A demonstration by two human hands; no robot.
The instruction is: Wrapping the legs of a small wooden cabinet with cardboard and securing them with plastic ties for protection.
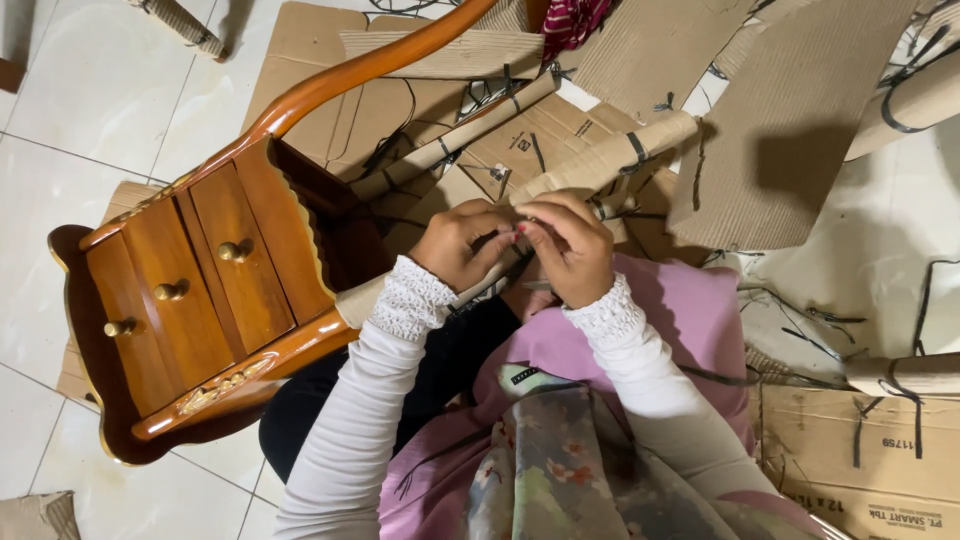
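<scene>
Cardboard-wrapped curved leg (590, 165) of the glossy brown three-drawer wooden table (200, 290): across the lap.
Left hand (462, 243): fingers pinched on its wrapping.
Right hand (570, 245): pinched likewise.
Progress: seemingly partial; dark straps (636, 148) bind some wrapping, other legs bare.

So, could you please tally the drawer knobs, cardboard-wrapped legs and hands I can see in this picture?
Round brass drawer knobs: 3, on the small wooden table lying on its side
Cardboard-wrapped legs on that table: 2, the farther one and the nearer one
Hands on the nearer leg: 2, left hand and right hand
Total: 7
</scene>
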